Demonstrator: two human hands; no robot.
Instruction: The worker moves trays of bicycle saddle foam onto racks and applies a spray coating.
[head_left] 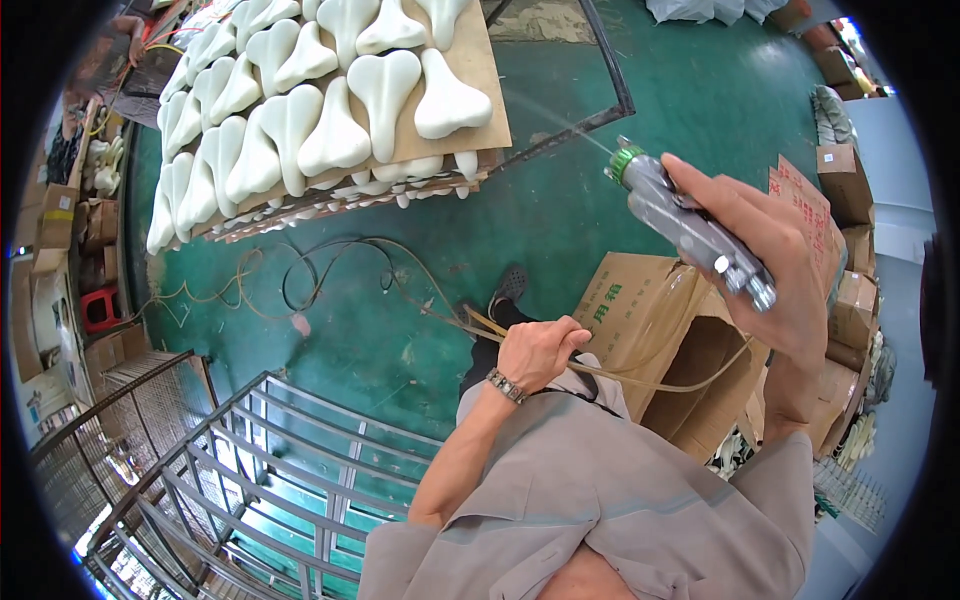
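My right hand point(765, 235) is wrapped around a grey spray gun point(675, 205) with a green ring at its nozzle. From the nozzle a thin mist streams up and left toward white foam bicycle saddle pads point(385, 95). These pads stand in rows on a brown board point(480, 45) at the upper left, with more pads in layers beneath. Low in front of my body, my left hand point(540, 355) is closed around a yellowish hose point(660, 387). The hose loops on to the right behind my right arm; where it joins the gun is hidden.
An open cardboard box point(640, 295) stands to my right. Grey metal racking point(340, 490) fills the lower left. Hose coils point(310, 275) lie on the green floor, and a metal frame point(610, 65) juts beside the board. Cartons point(855, 305) line the right wall. A red stool point(98, 310) stands far left.
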